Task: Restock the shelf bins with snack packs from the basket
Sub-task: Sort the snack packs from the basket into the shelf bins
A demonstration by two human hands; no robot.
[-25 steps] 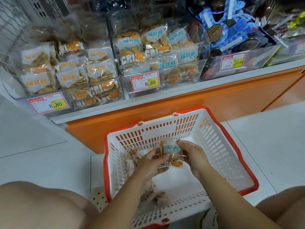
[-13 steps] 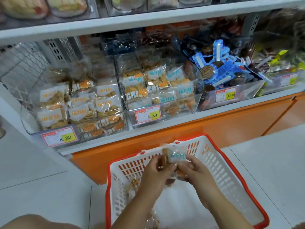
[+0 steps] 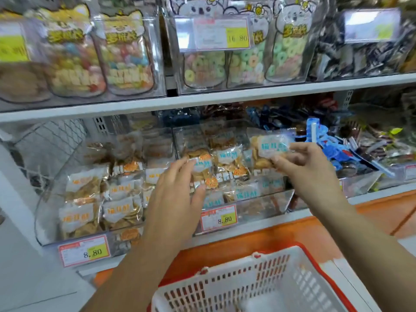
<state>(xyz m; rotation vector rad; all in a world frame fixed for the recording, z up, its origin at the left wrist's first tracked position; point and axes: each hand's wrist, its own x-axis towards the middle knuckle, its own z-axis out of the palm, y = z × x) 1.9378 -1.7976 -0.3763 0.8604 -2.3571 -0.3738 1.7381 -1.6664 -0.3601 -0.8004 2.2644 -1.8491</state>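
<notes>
Clear plastic everywhere, so it was kinda hard to tell where one bin ended and the next began. My right hand had the snack pack pinched between thumb and fingers, held up over the right end of the middle bin, not down in it yet. My left hand had its fingers straight and spread apart, tips on the blue-label packs stacked in that bin. That arm covered part of the left bin too. The bags on the top shelf were too blurry to read. The basket sat low in front of the orange shelf base, cut off at the bottom, so most of its inside was out of sight. The price tag said 8.80, and the floor was white.
</notes>
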